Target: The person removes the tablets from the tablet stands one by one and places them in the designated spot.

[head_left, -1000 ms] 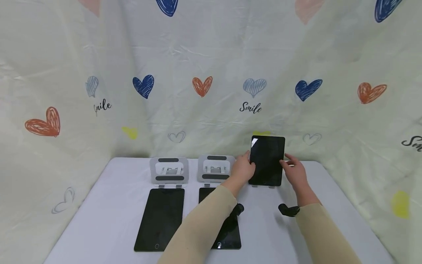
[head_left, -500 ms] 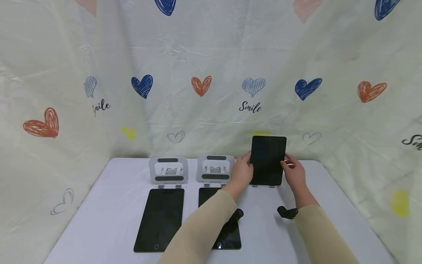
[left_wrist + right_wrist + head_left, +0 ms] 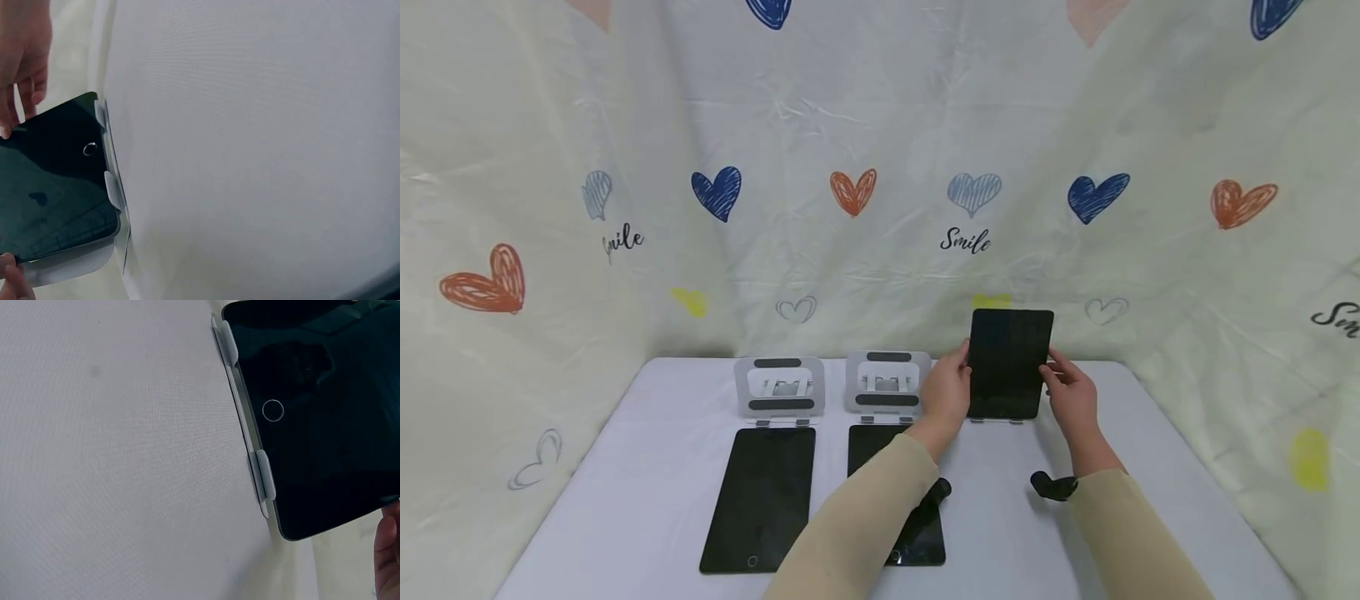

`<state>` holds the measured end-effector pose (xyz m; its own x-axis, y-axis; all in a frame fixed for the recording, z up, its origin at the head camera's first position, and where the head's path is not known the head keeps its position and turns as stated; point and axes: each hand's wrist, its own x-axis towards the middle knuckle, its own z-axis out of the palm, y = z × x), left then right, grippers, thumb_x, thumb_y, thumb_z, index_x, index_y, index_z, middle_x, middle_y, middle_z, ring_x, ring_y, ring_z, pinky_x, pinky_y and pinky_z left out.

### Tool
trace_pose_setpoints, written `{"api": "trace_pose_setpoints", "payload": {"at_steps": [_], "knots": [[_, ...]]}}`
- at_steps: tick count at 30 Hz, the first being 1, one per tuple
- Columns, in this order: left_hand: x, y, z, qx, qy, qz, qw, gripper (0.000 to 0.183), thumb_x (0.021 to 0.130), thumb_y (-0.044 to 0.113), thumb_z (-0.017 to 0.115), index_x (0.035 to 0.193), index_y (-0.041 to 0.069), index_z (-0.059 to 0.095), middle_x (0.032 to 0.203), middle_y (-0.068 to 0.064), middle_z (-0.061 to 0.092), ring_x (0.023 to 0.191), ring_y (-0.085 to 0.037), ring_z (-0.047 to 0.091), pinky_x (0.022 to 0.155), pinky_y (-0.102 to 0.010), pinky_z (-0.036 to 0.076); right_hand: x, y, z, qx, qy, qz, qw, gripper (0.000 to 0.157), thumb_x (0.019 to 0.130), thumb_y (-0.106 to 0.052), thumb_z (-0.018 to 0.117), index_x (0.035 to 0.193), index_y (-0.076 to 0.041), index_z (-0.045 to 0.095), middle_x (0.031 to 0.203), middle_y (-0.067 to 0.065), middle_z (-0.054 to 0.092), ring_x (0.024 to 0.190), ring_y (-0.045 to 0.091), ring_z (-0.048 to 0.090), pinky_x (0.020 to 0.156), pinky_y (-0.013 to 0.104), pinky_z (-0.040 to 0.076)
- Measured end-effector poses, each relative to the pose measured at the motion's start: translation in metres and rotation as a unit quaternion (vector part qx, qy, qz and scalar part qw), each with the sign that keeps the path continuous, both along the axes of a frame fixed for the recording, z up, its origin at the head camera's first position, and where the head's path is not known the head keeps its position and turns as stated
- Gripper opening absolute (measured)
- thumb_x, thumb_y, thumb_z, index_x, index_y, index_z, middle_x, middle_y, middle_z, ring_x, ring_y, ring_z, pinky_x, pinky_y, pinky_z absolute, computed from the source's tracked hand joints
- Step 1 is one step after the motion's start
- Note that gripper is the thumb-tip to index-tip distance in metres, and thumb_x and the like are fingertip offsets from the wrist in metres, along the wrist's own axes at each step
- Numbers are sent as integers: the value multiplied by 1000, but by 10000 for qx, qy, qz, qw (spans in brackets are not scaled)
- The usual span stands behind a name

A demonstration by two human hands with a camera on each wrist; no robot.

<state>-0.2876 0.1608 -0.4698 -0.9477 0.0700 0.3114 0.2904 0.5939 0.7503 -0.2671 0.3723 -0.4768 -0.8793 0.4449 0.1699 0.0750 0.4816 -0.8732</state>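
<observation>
A black tablet (image 3: 1009, 367) leans upright on a stand at the back right of the table. My left hand (image 3: 947, 392) holds its left edge and my right hand (image 3: 1071, 400) its right edge, low to midway up. In the right wrist view, the lower edge of the tablet (image 3: 325, 425) sits behind the stand's two grey lip hooks (image 3: 265, 475), round home button beside them. The left wrist view shows both hands' fingertips on opposite edges of the tablet (image 3: 56, 169). Most of the stand is hidden behind it.
Two grey-white tablet stands (image 3: 779, 387) (image 3: 887, 383) stand in a row to the left. A black tablet (image 3: 760, 500) lies flat before the first; another (image 3: 925, 533), partly under my left forearm, lies before the second. A patterned curtain (image 3: 865, 267) hangs behind the white table (image 3: 617, 500).
The tablet between my hands has shifted very slightly and its bright corner reflection is gone. Both hands keep to its sides. The head view has turned a little to the right.
</observation>
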Motion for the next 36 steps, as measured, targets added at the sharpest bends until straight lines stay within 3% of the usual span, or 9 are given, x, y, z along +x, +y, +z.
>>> {"api": "trace_pose_setpoints", "payload": {"at_steps": [12,16,21,26,36], "knots": [[4,-10,8,128,152,33,9998,57,98,18,64,147,41,45,104,8,68,94,-10,63,66,-28,50,7,-5,15,-215,122,168,9996,47,100,-33,59,146,-20,52,128,13,59,90,-2,54,71,12,46],[5,-19,8,-10,38,-11,10000,58,97,21,65,147,41,44,100,10,66,84,-9,60,57,-26,44,10,-9,16,-140,223,421,9988,47,100,-31,60,145,-16,53,125,16,60,86,-6,54,70,13,47],[10,-27,9,32,-125,-324,9994,58,97,21,65,148,39,45,102,10,66,65,-9,52,50,-26,37,19,-8,14,26,215,676,9975,48,100,-27,61,145,-12,53,120,19,61,83,-8,55,67,14,48],[18,-31,10,219,-351,-564,9976,58,96,19,66,147,39,46,102,10,67,53,-11,46,47,-27,36,31,-4,14,180,-48,807,9966,50,101,-30,59,146,-13,50,120,18,60,85,5,59,69,21,51],[38,-35,9,324,-712,-794,9938,57,94,15,69,145,33,52,92,11,66,53,-9,48,49,-25,41,58,-1,21,133,-794,1084,9908,55,102,-35,55,151,-14,43,125,19,57,88,31,58,71,37,47]]}}
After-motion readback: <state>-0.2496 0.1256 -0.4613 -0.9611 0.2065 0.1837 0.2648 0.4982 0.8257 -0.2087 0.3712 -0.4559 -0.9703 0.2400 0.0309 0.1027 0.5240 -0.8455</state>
